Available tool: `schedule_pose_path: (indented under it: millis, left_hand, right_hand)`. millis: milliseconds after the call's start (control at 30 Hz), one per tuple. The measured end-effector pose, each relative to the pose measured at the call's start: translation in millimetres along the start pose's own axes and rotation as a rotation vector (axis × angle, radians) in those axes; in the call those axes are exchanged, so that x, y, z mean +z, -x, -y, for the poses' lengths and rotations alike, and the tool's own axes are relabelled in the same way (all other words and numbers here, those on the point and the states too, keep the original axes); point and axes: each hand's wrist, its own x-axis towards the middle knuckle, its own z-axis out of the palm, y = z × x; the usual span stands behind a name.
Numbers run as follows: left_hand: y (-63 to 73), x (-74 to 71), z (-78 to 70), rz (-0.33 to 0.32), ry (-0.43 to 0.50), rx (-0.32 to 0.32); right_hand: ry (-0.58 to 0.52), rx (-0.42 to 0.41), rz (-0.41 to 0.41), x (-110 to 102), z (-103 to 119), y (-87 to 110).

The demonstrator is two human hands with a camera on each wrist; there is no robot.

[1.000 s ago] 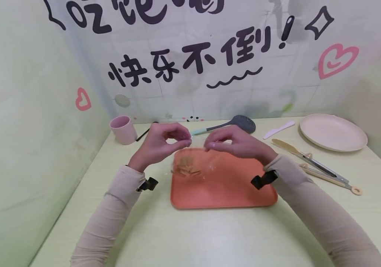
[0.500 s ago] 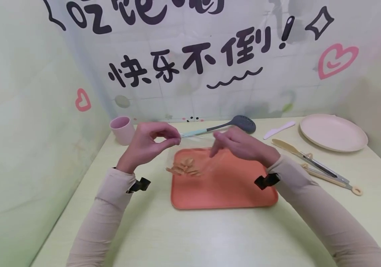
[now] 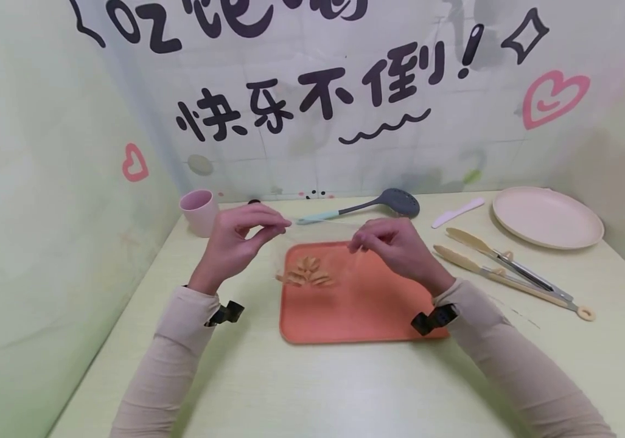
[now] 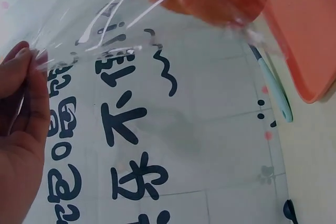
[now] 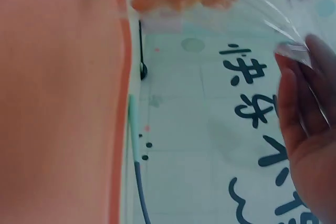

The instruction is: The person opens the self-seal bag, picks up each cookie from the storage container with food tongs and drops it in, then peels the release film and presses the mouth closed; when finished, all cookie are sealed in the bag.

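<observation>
A clear plastic bag (image 4: 113, 17) with several tan, orange-brown food pieces (image 3: 307, 275) at its bottom hangs over the left part of an orange tray (image 3: 367, 319). My left hand (image 3: 240, 244) pinches the bag's upper left edge between thumb and fingertips. At the upper right edge, my right hand (image 3: 400, 248) holds the film with its thumb and bent fingers. In the right wrist view the film runs to the right hand's fingertips (image 5: 310, 51). The bag's top edge is stretched between both hands.
Behind the tray lies a slotted dark spoon (image 3: 398, 202) with a mint handle. A pink cup (image 3: 201, 214) stands at back left. On the right are wooden-tipped tongs (image 3: 526, 281), a lilac knife (image 3: 457, 213) and a pale pink plate (image 3: 548, 218).
My left hand has moved left, away from the right. The right hand came off the bag's edge with fingers pointing down, then took hold of it again. The food pieces stay over the tray's left side.
</observation>
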Motion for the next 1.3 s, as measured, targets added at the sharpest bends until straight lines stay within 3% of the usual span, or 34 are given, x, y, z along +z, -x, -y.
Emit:
schedule_pose_path:
  millis: [167, 333, 467, 600, 700, 833, 967, 1133, 1300]
  left_hand:
    - [7.6, 4.1, 5.3, -0.111, -0.044, 0.027]
    - [14.5, 3.7, 12.4, -0.156, -0.152, 0.061]
    - [21.2, -3.8, 13.2, -0.156, -0.16, 0.082]
    - [31.8, -23.2, 8.1, -0.141, -0.098, 0.054]
    - [41.7, -48.1, 1.0, -0.104, -0.077, -0.041]
    - [56.4, -88.5, -3.6, 0.0, -0.103, -0.268]
    - [69.4, -116.3, 17.0, 0.13, -0.142, -0.493]
    - [73.1, -116.0, 70.6, 0.258, -0.245, -0.684]
    - [67.6, -99.6, 112.0, 0.307, -0.324, -0.756]
  right_hand:
    - [-0.026, -0.093, -0.169, 18.2, 1.7, 0.0]
    - [-0.004, -0.219, -0.278, 27.2, 8.4, -9.1]
    - [-0.005, -0.24, -0.285, 35.3, 16.4, -17.8]
    - [-0.055, -0.167, -0.231, 52.1, 27.8, -28.5]
    - [-0.13, -0.041, -0.164, 70.9, 38.7, -36.9]
    - [-0.21, 0.177, -0.047, 99.2, 46.9, -48.8]
    - [-0.165, 0.353, 0.091, 125.3, 36.7, -64.8]
    - [0.019, 0.503, 0.239, 145.9, 2.1, -84.4]
    - [0.236, 0.519, 0.354, 152.0, -26.4, -93.5]
